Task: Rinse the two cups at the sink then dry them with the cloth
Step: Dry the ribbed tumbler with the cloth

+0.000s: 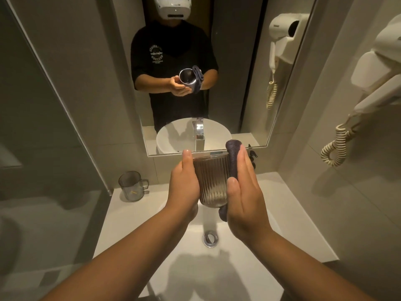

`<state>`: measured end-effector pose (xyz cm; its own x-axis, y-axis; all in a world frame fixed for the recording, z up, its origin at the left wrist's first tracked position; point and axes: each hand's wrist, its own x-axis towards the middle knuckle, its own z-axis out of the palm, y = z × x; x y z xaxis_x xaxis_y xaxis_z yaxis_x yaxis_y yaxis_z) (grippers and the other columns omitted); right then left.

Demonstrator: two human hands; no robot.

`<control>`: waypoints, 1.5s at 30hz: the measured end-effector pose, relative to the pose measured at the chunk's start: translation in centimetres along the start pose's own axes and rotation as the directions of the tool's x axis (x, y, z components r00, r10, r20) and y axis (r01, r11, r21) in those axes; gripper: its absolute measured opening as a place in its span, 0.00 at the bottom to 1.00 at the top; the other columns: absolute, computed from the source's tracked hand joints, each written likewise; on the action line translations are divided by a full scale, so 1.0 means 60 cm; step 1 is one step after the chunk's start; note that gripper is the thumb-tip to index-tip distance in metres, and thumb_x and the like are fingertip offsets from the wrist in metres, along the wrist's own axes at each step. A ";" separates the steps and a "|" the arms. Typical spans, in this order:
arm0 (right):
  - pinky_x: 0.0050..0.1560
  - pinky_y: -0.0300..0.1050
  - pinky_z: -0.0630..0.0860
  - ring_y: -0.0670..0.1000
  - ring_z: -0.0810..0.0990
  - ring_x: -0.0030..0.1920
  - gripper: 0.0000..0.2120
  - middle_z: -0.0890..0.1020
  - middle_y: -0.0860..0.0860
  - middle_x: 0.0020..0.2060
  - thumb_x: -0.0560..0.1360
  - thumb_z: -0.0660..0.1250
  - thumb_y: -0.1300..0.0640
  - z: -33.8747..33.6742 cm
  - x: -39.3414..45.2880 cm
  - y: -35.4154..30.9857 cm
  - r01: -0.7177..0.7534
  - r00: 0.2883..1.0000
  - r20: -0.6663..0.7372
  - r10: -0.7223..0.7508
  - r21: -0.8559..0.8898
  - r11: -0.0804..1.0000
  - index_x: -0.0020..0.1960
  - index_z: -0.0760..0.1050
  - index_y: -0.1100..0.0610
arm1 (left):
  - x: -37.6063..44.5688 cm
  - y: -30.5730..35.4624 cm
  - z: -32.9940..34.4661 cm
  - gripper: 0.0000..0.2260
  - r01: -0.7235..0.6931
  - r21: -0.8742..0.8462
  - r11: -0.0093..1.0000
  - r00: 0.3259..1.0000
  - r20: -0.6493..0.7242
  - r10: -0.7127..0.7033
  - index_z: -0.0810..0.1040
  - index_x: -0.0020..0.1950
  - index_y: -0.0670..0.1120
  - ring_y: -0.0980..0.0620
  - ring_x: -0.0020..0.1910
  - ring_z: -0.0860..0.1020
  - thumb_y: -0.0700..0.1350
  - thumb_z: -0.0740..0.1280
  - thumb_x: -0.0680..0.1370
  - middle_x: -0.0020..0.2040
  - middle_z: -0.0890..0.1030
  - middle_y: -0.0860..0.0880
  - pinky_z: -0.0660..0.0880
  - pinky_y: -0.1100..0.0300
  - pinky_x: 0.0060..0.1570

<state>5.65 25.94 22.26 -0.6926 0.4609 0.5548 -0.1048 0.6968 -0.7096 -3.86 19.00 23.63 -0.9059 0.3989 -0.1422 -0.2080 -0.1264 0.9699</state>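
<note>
Held over the sink [256, 216], so drips fall in: ribbed cup [211, 181], left hand [183, 185] wrapped round its side, right hand [245, 192] pressing the dark cloth [233, 158] flat against it, likely drying. Beyond, parked on the tabletop [117, 211] left of the basin: handled cup [131, 186], out of reach of the wiping.

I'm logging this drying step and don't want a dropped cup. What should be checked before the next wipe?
1. Left hand grips the ribbed cup: ok.
2. Right hand presses the dark cloth against the cup's side: ok.
3. Cup held over the sink basin: ok.
4. Tap off, judged from its reflection in the mirror: ok.
5. Second cup, with a handle, upright on the counter: ok.
6. Second cup already dry: cannot tell.
</note>
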 end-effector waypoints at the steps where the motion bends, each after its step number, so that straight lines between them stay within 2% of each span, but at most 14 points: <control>1: 0.75 0.36 0.52 0.41 0.49 0.77 0.26 0.52 0.47 0.77 0.79 0.47 0.52 0.001 0.001 0.002 0.049 0.999 -0.016 -0.050 -0.060 0.997 0.76 0.46 0.52 | -0.003 -0.002 0.001 0.26 0.006 -0.017 1.000 0.999 0.052 -0.005 0.81 0.53 0.52 0.48 0.52 0.84 0.65 0.48 0.81 0.50 0.86 0.47 0.81 0.46 0.55; 5: 0.76 0.49 0.55 0.50 0.52 0.78 0.27 0.54 0.53 0.76 0.79 0.49 0.56 0.009 -0.001 0.006 0.149 0.986 -0.042 -0.160 -0.200 0.968 0.76 0.52 0.62 | -0.011 -0.002 0.004 0.31 0.054 -0.054 0.997 0.966 0.255 -0.039 0.81 0.59 0.52 0.49 0.53 0.85 0.72 0.51 0.73 0.54 0.86 0.47 0.80 0.55 0.47; 9: 0.75 0.37 0.52 0.41 0.53 0.76 0.25 0.55 0.42 0.76 0.79 0.50 0.56 -0.006 0.003 0.004 0.032 0.998 0.056 -0.038 0.115 0.993 0.76 0.54 0.54 | -0.005 0.002 -0.009 0.34 0.231 -0.112 0.967 0.921 0.344 -0.181 0.86 0.46 0.49 0.47 0.47 0.86 0.70 0.48 0.78 0.48 0.86 0.44 0.81 0.53 0.44; 13: 0.74 0.34 0.53 0.35 0.55 0.74 0.26 0.59 0.41 0.75 0.79 0.51 0.57 -0.017 0.020 0.010 -0.144 0.986 0.125 0.110 0.305 0.941 0.76 0.55 0.52 | -0.004 0.005 -0.011 0.35 0.288 -0.160 0.944 0.915 0.336 -0.222 0.84 0.57 0.46 0.43 0.54 0.84 0.71 0.49 0.78 0.55 0.85 0.40 0.81 0.47 0.52; 18: 0.75 0.36 0.50 0.42 0.50 0.77 0.26 0.54 0.48 0.77 0.80 0.49 0.55 -0.006 0.011 0.005 0.049 0.998 0.034 -0.047 -0.058 0.997 0.77 0.51 0.55 | -0.003 0.005 0.007 0.26 0.114 -0.018 0.993 0.992 0.064 -0.113 0.80 0.51 0.53 0.47 0.50 0.84 0.67 0.48 0.81 0.51 0.86 0.46 0.82 0.51 0.46; 22: 0.76 0.51 0.56 0.54 0.53 0.78 0.25 0.59 0.56 0.76 0.79 0.50 0.56 0.004 0.008 0.011 0.236 0.971 0.042 -0.235 -0.289 0.928 0.75 0.58 0.63 | -0.009 -0.005 0.007 0.29 0.121 -0.026 0.992 0.973 0.200 -0.114 0.83 0.49 0.53 0.53 0.44 0.86 0.69 0.48 0.78 0.46 0.87 0.48 0.80 0.56 0.42; 27: 0.76 0.46 0.55 0.44 0.54 0.77 0.26 0.56 0.44 0.77 0.79 0.51 0.57 -0.007 0.013 0.015 -0.005 0.997 0.081 -0.007 0.147 0.989 0.77 0.54 0.52 | -0.006 0.002 -0.001 0.35 0.198 -0.078 0.977 0.943 0.288 -0.168 0.82 0.57 0.46 0.45 0.49 0.86 0.72 0.51 0.74 0.51 0.86 0.43 0.81 0.51 0.46; 30: 0.68 0.56 0.69 0.48 0.70 0.69 0.25 0.71 0.47 0.71 0.79 0.51 0.55 -0.013 0.022 0.024 -0.225 0.973 0.141 0.181 0.438 0.870 0.77 0.58 0.46 | -0.003 0.003 -0.001 0.37 0.288 -0.107 0.952 0.912 0.333 -0.239 0.83 0.55 0.45 0.42 0.49 0.86 0.73 0.49 0.76 0.50 0.86 0.41 0.81 0.47 0.49; 32: 0.52 0.61 0.79 0.56 0.80 0.49 0.23 0.79 0.53 0.56 0.81 0.51 0.55 -0.017 0.023 0.017 -0.307 0.952 0.158 0.263 0.494 0.813 0.75 0.61 0.43 | -0.001 0.000 -0.001 0.37 0.329 -0.141 0.934 0.896 0.359 -0.262 0.82 0.56 0.44 0.42 0.48 0.85 0.73 0.50 0.75 0.50 0.86 0.41 0.83 0.49 0.47; 35: 0.41 0.69 0.78 0.72 0.75 0.45 0.20 0.79 0.57 0.48 0.82 0.52 0.58 -0.025 0.029 0.004 -0.438 0.891 0.188 0.412 0.589 0.679 0.69 0.71 0.43 | -0.003 -0.005 -0.002 0.31 0.376 -0.200 0.905 0.871 0.411 -0.271 0.80 0.61 0.44 0.42 0.50 0.85 0.68 0.57 0.75 0.54 0.85 0.40 0.83 0.49 0.46; 37: 0.36 0.53 0.80 0.62 0.81 0.41 0.18 0.84 0.57 0.47 0.81 0.53 0.60 -0.027 0.037 0.016 -0.570 0.779 0.253 0.574 0.668 0.478 0.61 0.78 0.48 | -0.003 -0.011 -0.005 0.30 0.412 -0.218 0.885 0.858 0.421 -0.296 0.76 0.66 0.45 0.40 0.56 0.83 0.65 0.63 0.73 0.58 0.84 0.39 0.82 0.46 0.51; 40: 0.46 0.53 0.79 0.60 0.83 0.49 0.16 0.83 0.62 0.52 0.80 0.57 0.58 -0.033 0.038 0.057 -0.690 0.468 0.457 0.757 0.724 -0.010 0.62 0.77 0.60 | 0.005 -0.024 -0.012 0.31 0.426 -0.274 0.862 0.876 0.361 -0.318 0.76 0.67 0.44 0.38 0.58 0.82 0.65 0.64 0.74 0.59 0.83 0.38 0.81 0.45 0.53; 43: 0.45 0.52 0.77 0.58 0.84 0.43 0.16 0.84 0.60 0.48 0.80 0.56 0.56 -0.046 0.028 0.073 -0.654 0.461 0.423 0.780 0.756 -0.024 0.61 0.76 0.62 | 0.011 -0.034 -0.021 0.30 0.390 -0.342 0.855 0.911 0.278 -0.304 0.79 0.65 0.45 0.38 0.58 0.82 0.67 0.63 0.75 0.58 0.84 0.39 0.77 0.42 0.61; 45: 0.43 0.50 0.76 0.55 0.84 0.42 0.15 0.84 0.56 0.48 0.80 0.55 0.59 -0.054 0.021 0.071 -0.621 0.603 0.299 0.740 0.758 0.200 0.59 0.79 0.56 | 0.015 -0.035 -0.024 0.28 0.385 -0.367 0.847 0.921 0.215 -0.325 0.81 0.61 0.47 0.39 0.55 0.83 0.68 0.62 0.76 0.54 0.86 0.40 0.78 0.42 0.61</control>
<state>6.67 31.28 21.34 -0.7081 0.6293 -0.3203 -0.1320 -0.5636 -0.8154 -4.74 18.30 21.15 -0.6875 0.6034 -0.4041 -0.6599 -0.2868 0.6945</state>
